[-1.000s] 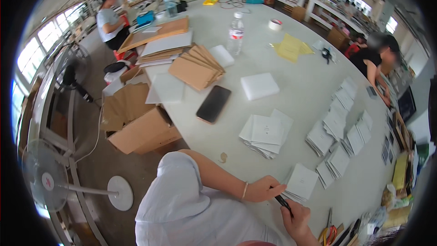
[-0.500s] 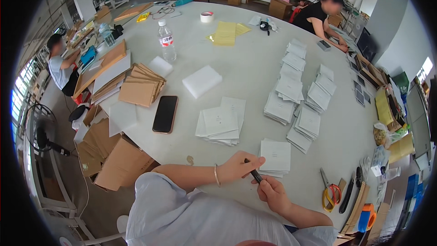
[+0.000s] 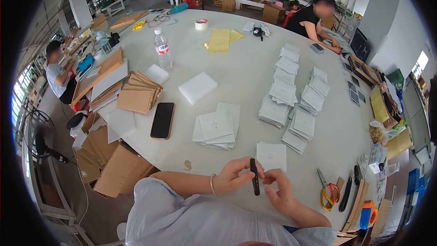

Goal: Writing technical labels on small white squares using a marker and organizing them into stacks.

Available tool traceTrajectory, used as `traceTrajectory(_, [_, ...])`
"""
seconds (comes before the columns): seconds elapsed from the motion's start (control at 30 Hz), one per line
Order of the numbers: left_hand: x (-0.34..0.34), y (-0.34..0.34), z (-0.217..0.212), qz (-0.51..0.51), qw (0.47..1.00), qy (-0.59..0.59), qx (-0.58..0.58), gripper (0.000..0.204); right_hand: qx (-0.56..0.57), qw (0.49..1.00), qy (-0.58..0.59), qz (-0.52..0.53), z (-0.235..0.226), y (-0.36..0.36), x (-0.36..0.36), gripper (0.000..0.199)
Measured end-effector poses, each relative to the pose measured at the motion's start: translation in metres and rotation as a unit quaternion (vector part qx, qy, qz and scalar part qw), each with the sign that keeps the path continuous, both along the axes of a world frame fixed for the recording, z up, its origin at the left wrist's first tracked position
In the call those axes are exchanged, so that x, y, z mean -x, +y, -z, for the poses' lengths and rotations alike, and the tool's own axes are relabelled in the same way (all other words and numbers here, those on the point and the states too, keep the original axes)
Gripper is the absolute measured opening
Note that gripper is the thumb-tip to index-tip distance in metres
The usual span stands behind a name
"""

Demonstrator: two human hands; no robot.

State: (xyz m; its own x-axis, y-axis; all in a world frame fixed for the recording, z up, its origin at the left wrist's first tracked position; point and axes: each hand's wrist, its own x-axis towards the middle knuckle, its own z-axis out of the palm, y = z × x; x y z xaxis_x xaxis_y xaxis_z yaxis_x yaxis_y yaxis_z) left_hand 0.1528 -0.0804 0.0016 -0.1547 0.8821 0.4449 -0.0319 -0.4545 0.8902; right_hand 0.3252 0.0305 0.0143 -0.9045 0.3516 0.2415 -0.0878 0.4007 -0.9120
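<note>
My left hand point(image 3: 233, 176) grips a thin black pen-like stick point(image 3: 254, 176) and holds it upright above the near edge of the white table point(image 3: 236, 77). My right hand point(image 3: 279, 190) is just right of the stick with its fingers curled, the fingertips close to the stick. A small white paper packet point(image 3: 271, 156) lies on the table right behind both hands. A spread pile of the same white packets point(image 3: 215, 129) sits further back to the left.
A black phone point(image 3: 162, 120) lies left of the pile, near brown cardboard sheets point(image 3: 136, 94) and a white foam block point(image 3: 197, 87). Several packet stacks point(image 3: 291, 105) fill the right side. Scissors point(image 3: 328, 192) lie at the right edge. A water bottle point(image 3: 162, 48) stands far back. Two people sit at the table.
The view has swung left and tilted, so the table sits more centred. My hands have come up from the packet, and the black stick now stands upright between them.
</note>
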Motion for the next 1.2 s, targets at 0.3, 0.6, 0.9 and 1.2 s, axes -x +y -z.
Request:
traceTrajectory(0.3, [-0.01, -0.003, -0.003, 0.198, 0.966, -0.048, 0.161, 0.022, -0.008, 0.981, 0.13, -0.143, -0.031, 0.021, 0.017, 0.022])
traceTrajectory(0.6, [-0.004, 0.003, 0.003, 0.42, 0.874, -0.172, 0.175, 0.028, 0.011, 0.972, 0.126, -0.196, -0.03, 0.027, 0.021, 0.014])
traceTrajectory(0.9, [-0.021, 0.002, 0.002, 0.05, 0.99, 0.065, 0.112, 0.02, 0.149, 0.984, 0.095, -0.021, -0.01, 0.009, 0.022, 0.011])
traceTrajectory(1.2, [-0.023, 0.017, -0.021, 0.123, 0.93, -0.018, 0.347, 0.029, 0.263, 0.961, 0.033, 0.081, -0.011, 0.022, 0.014, 0.014])
